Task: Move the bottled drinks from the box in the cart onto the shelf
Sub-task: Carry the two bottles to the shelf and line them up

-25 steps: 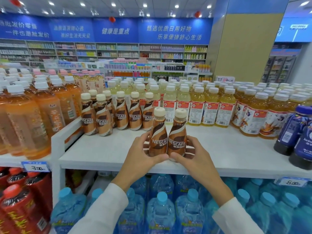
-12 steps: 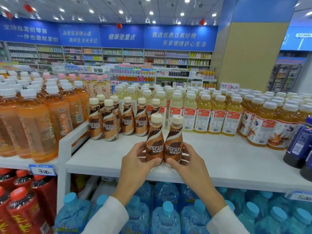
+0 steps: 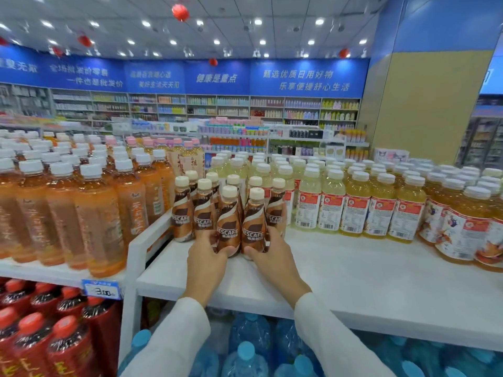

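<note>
Two brown Nescafe coffee bottles with cream caps stand side by side on the white shelf (image 3: 353,270). My left hand (image 3: 208,257) grips the left coffee bottle (image 3: 228,221) low on its body. My right hand (image 3: 269,254) grips the right coffee bottle (image 3: 254,221) the same way. Both bottles are upright, directly in front of a row of several identical Nescafe bottles (image 3: 182,213) at the back left of the shelf. The cart and box are out of view.
Yellow juice bottles (image 3: 353,208) fill the shelf's back and right. Orange tea bottles (image 3: 95,219) crowd the adjoining left shelf behind a white divider (image 3: 141,240). Blue water jugs (image 3: 245,355) and red bottles (image 3: 62,341) sit below. A price tag (image 3: 100,291) hangs at left.
Both hands have pushed the two bottles away from the shelf's front edge toward the row of Nescafe bottles at the back. The camera has tilted up and moved closer.
</note>
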The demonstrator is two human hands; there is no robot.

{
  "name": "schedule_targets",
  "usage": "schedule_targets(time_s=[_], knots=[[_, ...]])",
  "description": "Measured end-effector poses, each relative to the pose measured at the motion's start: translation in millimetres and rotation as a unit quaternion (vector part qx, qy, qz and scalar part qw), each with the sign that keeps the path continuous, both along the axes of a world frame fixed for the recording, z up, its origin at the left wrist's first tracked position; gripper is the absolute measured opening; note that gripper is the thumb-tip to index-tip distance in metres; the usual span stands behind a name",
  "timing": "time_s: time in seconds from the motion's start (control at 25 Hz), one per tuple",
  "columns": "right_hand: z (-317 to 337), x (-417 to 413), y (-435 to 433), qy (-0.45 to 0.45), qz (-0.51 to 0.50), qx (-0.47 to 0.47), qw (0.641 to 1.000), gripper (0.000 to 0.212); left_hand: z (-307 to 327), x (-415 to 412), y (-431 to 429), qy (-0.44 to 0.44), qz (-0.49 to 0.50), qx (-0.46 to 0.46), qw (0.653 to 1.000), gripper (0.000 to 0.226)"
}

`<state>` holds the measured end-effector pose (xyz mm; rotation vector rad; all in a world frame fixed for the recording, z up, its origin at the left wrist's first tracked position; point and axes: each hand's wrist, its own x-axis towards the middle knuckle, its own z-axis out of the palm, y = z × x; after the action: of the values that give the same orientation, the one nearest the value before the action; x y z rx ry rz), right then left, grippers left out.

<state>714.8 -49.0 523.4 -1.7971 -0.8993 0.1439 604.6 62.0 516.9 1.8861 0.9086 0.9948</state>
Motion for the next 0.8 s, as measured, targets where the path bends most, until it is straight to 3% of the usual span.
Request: schedule_targets(time_s=[0.4, 0.8], knots=[[-7.8, 11.6, 28.1, 0.001, -0.023, -0.001, 1.0, 0.06, -0.2, 14.0, 10.2, 0.001, 0.047, -0.002, 0.999, 0.033], [-14.3, 17.3, 36.8, -0.013, -0.047, -0.012, 0.999, 0.063, 2.3, 18.5, 13.2, -0.003, 0.054, -0.013, 0.998, 0.037]])
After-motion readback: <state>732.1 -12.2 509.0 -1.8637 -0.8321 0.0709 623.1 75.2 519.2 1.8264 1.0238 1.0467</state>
